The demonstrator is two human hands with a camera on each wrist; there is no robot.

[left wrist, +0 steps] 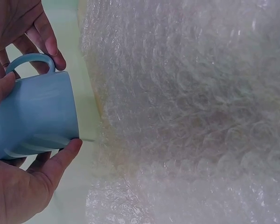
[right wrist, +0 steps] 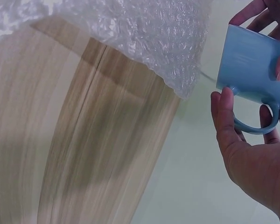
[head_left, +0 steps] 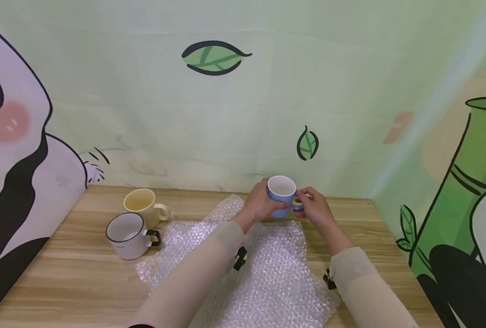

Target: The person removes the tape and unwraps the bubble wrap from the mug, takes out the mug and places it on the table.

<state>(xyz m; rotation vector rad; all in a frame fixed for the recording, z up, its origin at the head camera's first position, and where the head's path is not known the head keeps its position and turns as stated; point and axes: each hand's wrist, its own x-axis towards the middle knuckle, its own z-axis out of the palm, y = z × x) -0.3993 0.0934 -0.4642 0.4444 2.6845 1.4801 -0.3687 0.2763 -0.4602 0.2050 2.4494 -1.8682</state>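
A light blue mug (head_left: 281,187) is held up near the table's back edge, its mouth facing up and toward me in the head view. My left hand (head_left: 259,202) grips the mug's body from the left, thumb across its near side. From the other side, my right hand (head_left: 317,208) holds the mug's handle, with fingers about the loop. In the left wrist view the blue mug (left wrist: 37,112) shows its smooth side and handle. The right wrist view shows right-hand fingertips touching the mug (right wrist: 252,65) beside the handle. Beneath the forearms lies clear bubble wrap (head_left: 275,273).
To the left on the wooden table (head_left: 62,282) stand a cream-yellow mug (head_left: 149,216) and, nearer me, a white mug with a black rim and handle (head_left: 130,243). The bubble wrap reaches close to both. A printed green backdrop (head_left: 243,114) rises behind the table.
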